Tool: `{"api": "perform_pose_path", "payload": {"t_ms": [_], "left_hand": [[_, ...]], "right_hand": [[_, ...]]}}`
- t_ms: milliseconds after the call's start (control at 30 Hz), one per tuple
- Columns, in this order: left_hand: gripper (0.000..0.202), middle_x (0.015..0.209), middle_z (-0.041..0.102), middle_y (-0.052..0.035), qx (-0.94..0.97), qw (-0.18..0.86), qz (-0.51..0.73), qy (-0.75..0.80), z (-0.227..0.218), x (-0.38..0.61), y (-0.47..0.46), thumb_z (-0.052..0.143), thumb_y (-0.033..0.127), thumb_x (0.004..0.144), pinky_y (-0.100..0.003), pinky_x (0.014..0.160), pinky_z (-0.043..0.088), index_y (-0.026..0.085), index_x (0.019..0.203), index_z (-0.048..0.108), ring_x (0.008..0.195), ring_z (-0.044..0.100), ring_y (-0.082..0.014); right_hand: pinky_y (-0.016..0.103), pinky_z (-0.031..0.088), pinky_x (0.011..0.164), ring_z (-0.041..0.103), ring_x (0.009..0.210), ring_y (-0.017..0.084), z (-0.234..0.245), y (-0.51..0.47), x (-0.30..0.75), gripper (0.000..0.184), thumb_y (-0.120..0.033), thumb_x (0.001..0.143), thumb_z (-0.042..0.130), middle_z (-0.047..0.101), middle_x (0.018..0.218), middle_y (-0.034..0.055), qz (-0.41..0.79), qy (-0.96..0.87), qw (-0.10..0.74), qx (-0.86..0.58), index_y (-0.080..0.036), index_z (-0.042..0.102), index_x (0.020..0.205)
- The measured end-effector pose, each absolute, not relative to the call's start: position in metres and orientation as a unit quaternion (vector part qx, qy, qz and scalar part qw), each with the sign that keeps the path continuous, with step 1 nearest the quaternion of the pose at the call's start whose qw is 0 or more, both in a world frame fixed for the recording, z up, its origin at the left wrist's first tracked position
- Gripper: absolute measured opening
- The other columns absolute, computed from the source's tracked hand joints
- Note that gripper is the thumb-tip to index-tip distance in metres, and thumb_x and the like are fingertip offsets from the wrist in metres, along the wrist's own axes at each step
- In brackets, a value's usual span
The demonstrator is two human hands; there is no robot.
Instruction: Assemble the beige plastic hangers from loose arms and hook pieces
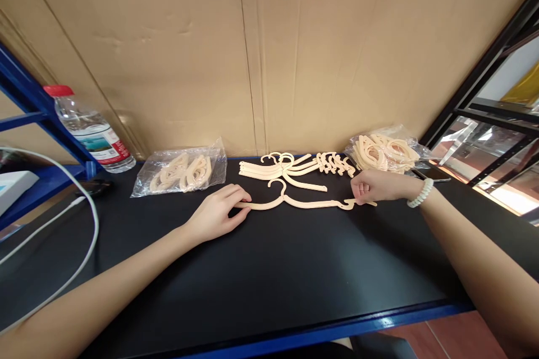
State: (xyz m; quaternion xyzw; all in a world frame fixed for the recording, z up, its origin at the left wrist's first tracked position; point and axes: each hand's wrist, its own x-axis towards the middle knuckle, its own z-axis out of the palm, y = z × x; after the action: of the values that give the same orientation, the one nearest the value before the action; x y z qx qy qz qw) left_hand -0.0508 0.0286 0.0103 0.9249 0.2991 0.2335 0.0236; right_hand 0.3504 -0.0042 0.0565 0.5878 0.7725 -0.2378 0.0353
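Note:
A beige plastic folding hanger [309, 202] lies unfolded on the black table, its hook pointing away from me. My left hand [221, 211] pinches the tip of its left arm. At the tip of the right arm sits a small curved hanger piece [348, 203], and my right hand [365, 186] has its fingers closed on it; part of the piece is hidden by them. Whether the piece is joined to the arm or only touches it, I cannot tell. Just behind lie several stacked hangers [259, 170] and a row of similar small hanger pieces [334, 163].
A clear bag of hanger parts [181, 173] is at back left, and a fuller bag [385, 151] at back right, near a phone [433, 174]. A water bottle [95, 134] and a white cable [93, 224] are at left. Cardboard [189, 56] walls the back.

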Motion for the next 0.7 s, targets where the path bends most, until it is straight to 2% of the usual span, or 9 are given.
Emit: {"api": "perform_pose_path", "payload": {"t_ms": [233, 400, 500, 700], "left_hand": [[0.015, 0.095, 0.064, -0.0058, 0.921, 0.024, 0.246, 0.301, 0.010, -0.051, 0.028, 0.048, 0.024, 0.090, -0.030, 0.075, 0.050, 0.021, 0.097, 0.061, 0.085, 0.062, -0.0185], [0.013, 0.093, 0.066, -0.0044, 0.912, -0.027, 0.251, 0.323, 0.010, -0.051, 0.029, 0.051, 0.026, 0.088, -0.033, 0.076, 0.046, 0.021, 0.095, 0.060, 0.083, 0.062, -0.0199], [0.014, 0.090, 0.067, -0.0034, 0.901, -0.046, 0.258, 0.345, 0.010, -0.051, 0.029, 0.048, 0.028, 0.091, -0.035, 0.076, 0.042, 0.020, 0.094, 0.058, 0.080, 0.061, -0.0193], [0.013, 0.085, 0.067, -0.0026, 0.890, -0.050, 0.280, 0.357, 0.008, -0.052, 0.032, 0.047, 0.027, 0.092, -0.034, 0.073, 0.042, 0.020, 0.092, 0.058, 0.076, 0.061, -0.0185]], "right_hand": [[0.028, 0.044, 0.055, 0.060, 0.062, 0.020, 0.054, -0.002, 0.352, 0.011, -0.029, 0.069, 0.060, 0.065, 0.064, 0.0041, -0.226, 0.771, 0.028, 0.595, -0.019, 0.057, 0.065], [0.029, 0.047, 0.059, 0.062, 0.066, 0.021, 0.054, 0.001, 0.348, 0.021, -0.039, 0.072, 0.060, 0.065, 0.071, 0.0053, -0.227, 0.779, -0.012, 0.584, -0.019, 0.059, 0.077], [0.030, 0.048, 0.064, 0.063, 0.071, 0.022, 0.057, 0.000, 0.345, 0.024, -0.042, 0.078, 0.054, 0.066, 0.077, 0.0073, -0.207, 0.793, -0.064, 0.570, -0.019, 0.059, 0.081], [0.032, 0.047, 0.068, 0.063, 0.073, 0.023, 0.064, -0.003, 0.343, 0.024, -0.040, 0.087, 0.047, 0.068, 0.080, 0.0069, -0.060, 0.790, -0.191, 0.579, -0.020, 0.061, 0.084]]}}
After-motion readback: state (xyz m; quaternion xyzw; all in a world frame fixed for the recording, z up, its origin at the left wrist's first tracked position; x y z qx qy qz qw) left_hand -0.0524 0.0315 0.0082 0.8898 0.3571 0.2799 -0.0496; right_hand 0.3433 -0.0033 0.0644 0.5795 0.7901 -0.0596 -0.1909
